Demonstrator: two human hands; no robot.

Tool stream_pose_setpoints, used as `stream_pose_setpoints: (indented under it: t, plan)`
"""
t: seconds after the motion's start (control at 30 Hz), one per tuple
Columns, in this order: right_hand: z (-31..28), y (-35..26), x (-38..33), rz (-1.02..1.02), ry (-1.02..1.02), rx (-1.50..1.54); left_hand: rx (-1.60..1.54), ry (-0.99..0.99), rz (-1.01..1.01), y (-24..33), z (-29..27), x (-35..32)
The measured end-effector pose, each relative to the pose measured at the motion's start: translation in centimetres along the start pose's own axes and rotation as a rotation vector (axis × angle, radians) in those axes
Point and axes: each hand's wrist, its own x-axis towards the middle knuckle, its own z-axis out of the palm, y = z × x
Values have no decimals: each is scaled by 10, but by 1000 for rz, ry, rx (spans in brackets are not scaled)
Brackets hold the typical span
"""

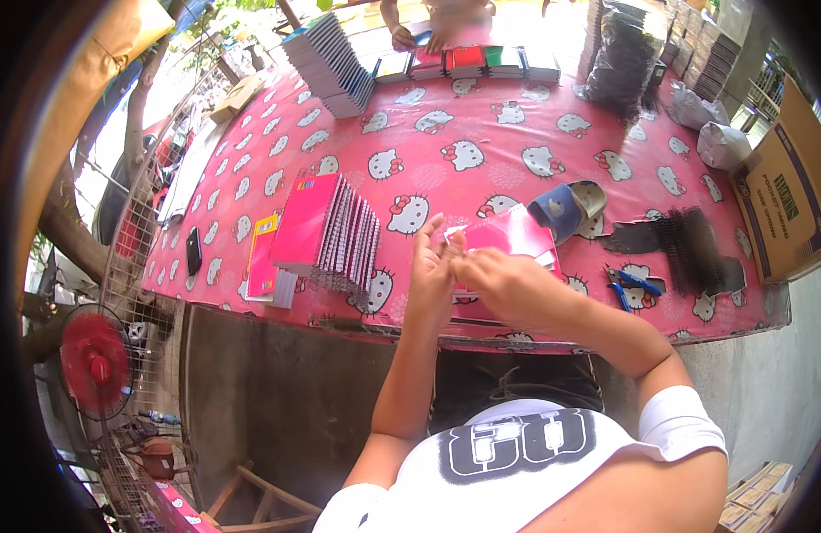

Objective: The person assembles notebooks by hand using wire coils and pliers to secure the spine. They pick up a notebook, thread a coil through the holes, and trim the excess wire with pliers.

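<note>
Two-handed, work in small motions with left hand (434, 266) and right hand (508, 282) together over the left part of the pink cover (521, 233), lying on the table (481, 115). Seen with left fingers loosely extended and right fingers curled against them, but cannot tell a pinched item from a bare touch. Best to guard against sliding or creasing, away from the blue-handled pliers (639, 282).

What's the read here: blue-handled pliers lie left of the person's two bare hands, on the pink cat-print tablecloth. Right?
Wrong side. The head view shows the blue-handled pliers right of the person's two bare hands; they do lie on the pink cat-print tablecloth.
</note>
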Motion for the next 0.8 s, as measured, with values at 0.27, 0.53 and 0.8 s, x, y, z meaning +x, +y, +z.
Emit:
stream_pose_setpoints:
  t: [0.27, 0.53, 0.8]
  plan:
    - [-24, 61, -46, 356, 577, 491, 816, -70, 721, -6, -3, -14]
    - [23, 51, -42, 288, 528, 677, 869, -4, 702, -26, 2, -14]
    - [34, 49, -39, 309, 516, 694, 877, 16, 812, -26, -3, -10]
